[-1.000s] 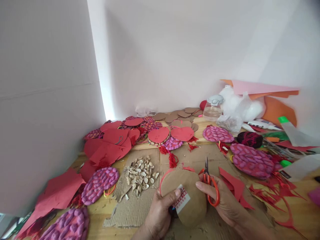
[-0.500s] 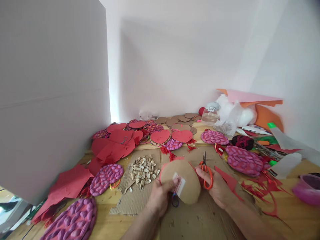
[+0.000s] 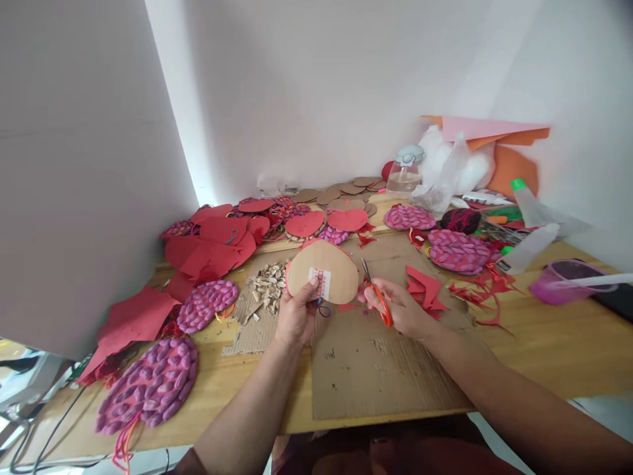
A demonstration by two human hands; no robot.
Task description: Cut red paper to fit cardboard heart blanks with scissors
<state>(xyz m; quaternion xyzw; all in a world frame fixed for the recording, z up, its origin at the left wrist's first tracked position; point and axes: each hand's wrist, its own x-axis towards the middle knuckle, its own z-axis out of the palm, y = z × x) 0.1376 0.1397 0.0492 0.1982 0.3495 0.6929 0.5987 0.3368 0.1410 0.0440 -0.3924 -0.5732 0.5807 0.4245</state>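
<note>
My left hand [image 3: 298, 309] grips a rounded brown cardboard piece [image 3: 339, 267] by its lower left, thumb on top over a white label [image 3: 324, 285]. Red felt shows along the cardboard's upper edge, and a small blue-purple cord loop [image 3: 323, 309] hangs below it. Just right of the piece, my right hand [image 3: 395, 307] is closed around orange-handled scissors [image 3: 380, 300], blades pointing up and apart from the cardboard. Red felt scraps [image 3: 426, 290] lie beyond the right hand. Under both hands is a corrugated cardboard sheet [image 3: 376, 369].
Pistachio-like shells [image 3: 267, 288] are heaped left of my hands. Purple shell-covered discs [image 3: 151, 386] and red felt pieces [image 3: 133, 320] spread along the left. At the right stand a pink container [image 3: 554, 290] and a glue bottle [image 3: 531, 247]; a lidded water jar [image 3: 403, 175] is at the back.
The view has tipped downward, showing more table front. The cardboard piece has turned so its label sits nearer upright, and the right hand with the scissors has swung slightly away from it.
</note>
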